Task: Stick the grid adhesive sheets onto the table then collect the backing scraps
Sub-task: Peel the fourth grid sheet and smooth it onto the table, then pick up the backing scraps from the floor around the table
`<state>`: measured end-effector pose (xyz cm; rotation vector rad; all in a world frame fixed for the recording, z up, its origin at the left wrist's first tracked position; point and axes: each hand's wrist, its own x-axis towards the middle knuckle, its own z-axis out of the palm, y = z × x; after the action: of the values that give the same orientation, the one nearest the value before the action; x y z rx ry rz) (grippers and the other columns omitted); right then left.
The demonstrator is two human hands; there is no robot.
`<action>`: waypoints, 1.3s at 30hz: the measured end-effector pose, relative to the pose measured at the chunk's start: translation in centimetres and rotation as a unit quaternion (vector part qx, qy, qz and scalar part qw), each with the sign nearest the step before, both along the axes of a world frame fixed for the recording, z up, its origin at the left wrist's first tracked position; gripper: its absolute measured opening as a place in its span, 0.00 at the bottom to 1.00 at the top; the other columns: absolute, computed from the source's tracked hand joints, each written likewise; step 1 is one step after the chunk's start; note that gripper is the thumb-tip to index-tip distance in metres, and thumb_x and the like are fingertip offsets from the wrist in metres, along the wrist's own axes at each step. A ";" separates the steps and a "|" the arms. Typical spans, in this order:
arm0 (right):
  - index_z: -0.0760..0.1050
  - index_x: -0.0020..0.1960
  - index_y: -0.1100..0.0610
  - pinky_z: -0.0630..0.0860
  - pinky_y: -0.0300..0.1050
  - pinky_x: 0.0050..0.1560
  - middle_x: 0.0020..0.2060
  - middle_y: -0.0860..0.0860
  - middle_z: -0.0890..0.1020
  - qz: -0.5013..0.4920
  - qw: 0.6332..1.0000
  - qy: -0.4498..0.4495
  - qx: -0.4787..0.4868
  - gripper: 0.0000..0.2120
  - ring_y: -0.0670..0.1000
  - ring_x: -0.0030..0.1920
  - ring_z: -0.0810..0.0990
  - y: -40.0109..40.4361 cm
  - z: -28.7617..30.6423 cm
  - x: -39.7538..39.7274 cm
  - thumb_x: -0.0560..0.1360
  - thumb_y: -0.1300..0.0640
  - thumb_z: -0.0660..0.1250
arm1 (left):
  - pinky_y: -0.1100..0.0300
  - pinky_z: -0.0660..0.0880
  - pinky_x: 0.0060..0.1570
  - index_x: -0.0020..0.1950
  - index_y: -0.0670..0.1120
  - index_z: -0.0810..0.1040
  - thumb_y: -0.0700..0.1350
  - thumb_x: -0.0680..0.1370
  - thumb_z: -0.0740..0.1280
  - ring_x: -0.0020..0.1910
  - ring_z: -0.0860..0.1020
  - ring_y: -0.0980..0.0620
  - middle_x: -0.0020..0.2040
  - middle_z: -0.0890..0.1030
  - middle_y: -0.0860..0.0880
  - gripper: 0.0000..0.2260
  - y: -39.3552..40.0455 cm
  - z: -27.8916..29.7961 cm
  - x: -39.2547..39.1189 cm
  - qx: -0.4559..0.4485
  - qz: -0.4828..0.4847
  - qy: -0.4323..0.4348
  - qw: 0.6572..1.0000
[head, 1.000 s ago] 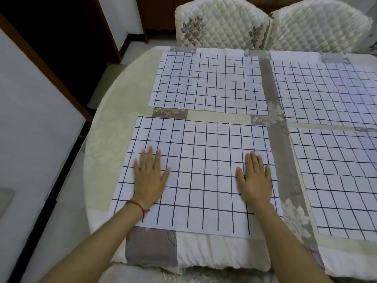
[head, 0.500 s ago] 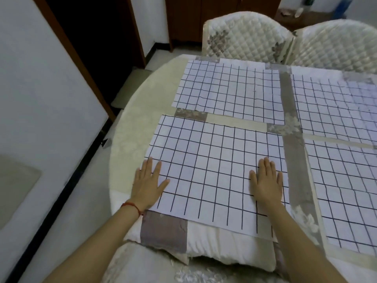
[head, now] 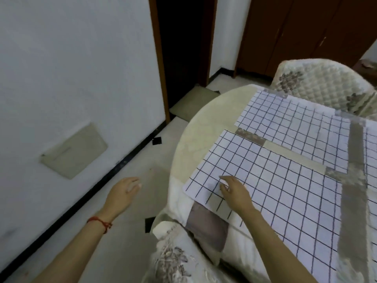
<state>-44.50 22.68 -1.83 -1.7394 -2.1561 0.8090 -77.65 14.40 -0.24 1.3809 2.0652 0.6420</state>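
The near grid sheet (head: 285, 190), white with black lines, lies flat on the cloth-covered round table (head: 195, 139). My right hand (head: 234, 193) rests on its near left part, fingers slightly bent and apart, holding nothing. By that hand's near side the sheet's edge looks tan with the lines still showing. My left hand (head: 122, 193), with a red string at the wrist, hangs off the table over the floor, relaxed and empty. A second grid sheet (head: 295, 129) lies farther back. A strip of a third sheet (head: 372, 152) shows at the right edge.
Two small black scraps lie on the floor, one near the wall (head: 157, 141) and one by the table's near side (head: 150, 224). A quilted chair (head: 322, 82) stands behind the table, another chair back (head: 175, 258) sits just below me. The white wall and a dark doorway (head: 183, 48) are on the left.
My view has swung left toward the wall and floor. My left hand left the sheet and moved out over the floor. My right hand slid across to the sheet's near left part.
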 end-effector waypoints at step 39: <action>0.76 0.42 0.67 0.67 0.43 0.43 0.38 0.59 0.78 -0.214 0.904 0.117 -0.351 0.15 0.56 0.42 0.76 11.1 -12.2 -36.2 0.79 0.57 0.59 | 0.59 0.71 0.51 0.52 0.42 0.78 0.47 0.79 0.59 0.49 0.76 0.48 0.48 0.78 0.47 0.11 11.8 -9.0 -34.1 -0.224 0.085 -0.152 0.959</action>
<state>-80.72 33.82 -14.03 -2.1629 -1.3062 1.6871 -111.77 26.17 -9.21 0.8019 1.9351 0.3890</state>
